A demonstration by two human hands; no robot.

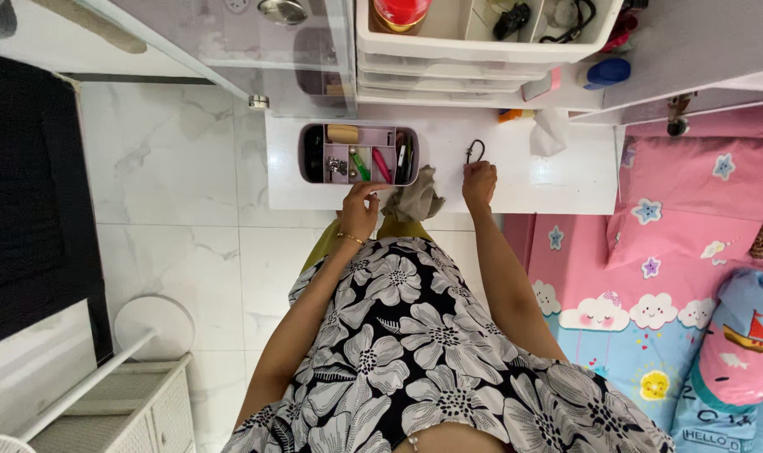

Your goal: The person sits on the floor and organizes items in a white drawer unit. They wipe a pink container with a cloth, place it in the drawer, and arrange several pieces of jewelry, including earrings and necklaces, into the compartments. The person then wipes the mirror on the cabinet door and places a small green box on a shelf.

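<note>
The left hand (360,210) grips the near edge of the oval grey box (358,154) with small compartments. The right hand (480,182) pinches a thin black loop (474,152), hard to make out, on the white surface (566,180). A crumpled beige cloth (417,200) lies between them.

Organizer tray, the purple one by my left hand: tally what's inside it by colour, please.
In the purple organizer tray:
Tan roll: 1
Green pen-like item: 1
Pink pen-like item: 1
Silver metal clip: 1
Total: 4 clearly visible; the dark end compartments are unclear.
</note>
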